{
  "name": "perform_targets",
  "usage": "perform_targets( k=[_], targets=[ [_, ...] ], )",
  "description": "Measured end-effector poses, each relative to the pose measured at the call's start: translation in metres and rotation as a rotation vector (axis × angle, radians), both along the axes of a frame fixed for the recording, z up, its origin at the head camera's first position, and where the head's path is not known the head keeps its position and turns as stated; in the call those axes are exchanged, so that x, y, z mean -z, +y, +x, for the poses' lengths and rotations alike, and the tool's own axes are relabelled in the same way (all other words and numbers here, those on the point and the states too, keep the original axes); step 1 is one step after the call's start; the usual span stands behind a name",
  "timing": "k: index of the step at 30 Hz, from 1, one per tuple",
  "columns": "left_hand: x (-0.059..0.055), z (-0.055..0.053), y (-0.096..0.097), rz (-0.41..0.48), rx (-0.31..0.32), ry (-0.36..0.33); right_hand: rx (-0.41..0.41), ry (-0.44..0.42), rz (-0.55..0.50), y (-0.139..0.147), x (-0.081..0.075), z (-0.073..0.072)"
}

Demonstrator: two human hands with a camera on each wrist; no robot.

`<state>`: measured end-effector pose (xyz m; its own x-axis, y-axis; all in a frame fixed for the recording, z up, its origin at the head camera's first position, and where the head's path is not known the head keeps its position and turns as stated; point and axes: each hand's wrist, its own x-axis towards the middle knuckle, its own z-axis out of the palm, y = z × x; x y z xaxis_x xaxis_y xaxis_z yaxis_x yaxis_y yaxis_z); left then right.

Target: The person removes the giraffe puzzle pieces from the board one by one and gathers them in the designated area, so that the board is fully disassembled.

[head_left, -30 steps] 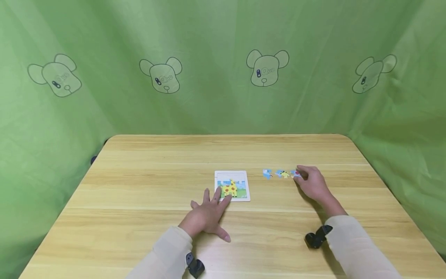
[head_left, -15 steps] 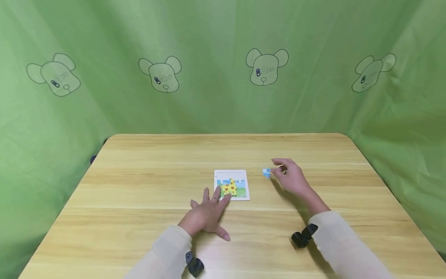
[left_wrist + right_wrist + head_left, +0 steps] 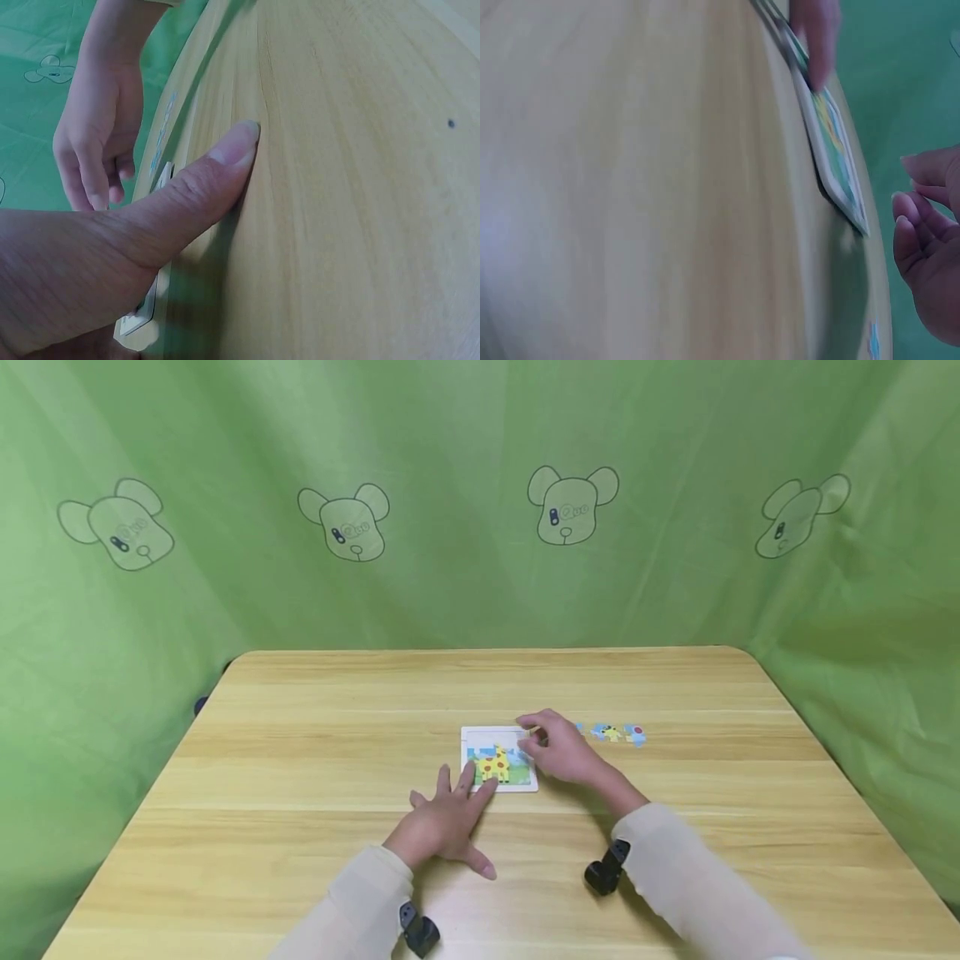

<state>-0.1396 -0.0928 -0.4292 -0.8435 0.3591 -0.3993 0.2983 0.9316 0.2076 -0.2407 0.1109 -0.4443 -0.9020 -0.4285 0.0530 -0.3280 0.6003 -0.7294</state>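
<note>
A square white-rimmed puzzle tray (image 3: 497, 728) with a yellow giraffe picture lies flat on the table; the upper strip inside it is plain white. My left hand (image 3: 446, 827) is spread, with fingertips resting over the tray's lower left edge. Above the tray's right side is my right hand (image 3: 558, 750), its fingers loosely curved, a gap between thumb and index finger. The right wrist view shows these fingers (image 3: 906, 240) with nothing visible between them. Several blue jigsaw pieces lie right of the tray, one with yellow (image 3: 611, 734), one with a red spot (image 3: 636, 734); another is partly hidden behind my right hand.
The wooden table (image 3: 300, 718) has rounded far corners. Green curtain cloth (image 3: 450, 602) with bear-head outlines hangs behind and beside it. A black wrist camera (image 3: 603, 872) is on my right sleeve, and another (image 3: 420, 933) on my left.
My right hand has moved left from the red-spotted piece, across the other pieces, to the tray. That piece remains on the table. My left hand has stayed in place.
</note>
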Motion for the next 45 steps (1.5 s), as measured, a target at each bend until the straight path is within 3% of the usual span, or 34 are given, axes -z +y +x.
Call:
perform_targets(
  k=[8,15,28,38,45],
  targets=[
    [-0.001,0.001,0.0,-0.013,0.007,0.004,-0.087,-0.012,0.065,-0.028,0.005,0.008],
    [-0.001,0.002,0.0,-0.019,0.011,0.007,-0.155,0.034,0.111,-0.04,0.012,0.015],
    [-0.004,0.005,0.0,-0.024,0.006,-0.002,-0.121,0.034,0.14,-0.049,0.017,0.021],
    [-0.01,0.013,0.004,-0.023,0.018,-0.026,-0.119,0.013,0.165,-0.052,0.016,0.021],
    [-0.006,0.013,0.005,-0.033,0.022,-0.014,-0.115,0.02,0.176,-0.051,0.018,0.018]
  ],
)
